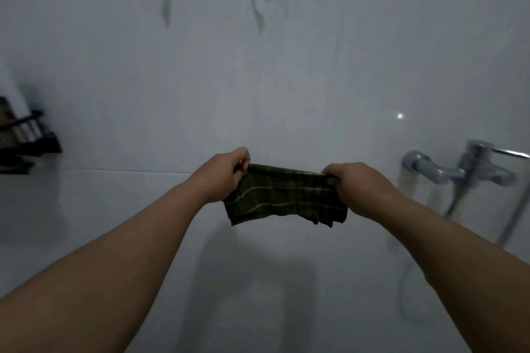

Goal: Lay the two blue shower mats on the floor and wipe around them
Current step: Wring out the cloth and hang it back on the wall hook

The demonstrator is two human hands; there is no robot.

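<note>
Both arms out toward the white tiled wall (286, 80). Left hand (222, 175) pinching the dark checked cloth (284, 198) at its nine o'clock corner, right hand (358, 186) clenched on the three o'clock corner, cloth stretched between and hanging below. Chrome tap (459, 169) at three o'clock, black rack (25, 140) at nine. Blue mats out of sight.

Two bare forearms enter from about seven and five o'clock, meeting toward the centre; no sleeves show on either, and the left hand (222, 173) and right hand (355, 185) are uncovered, without gloves
</note>
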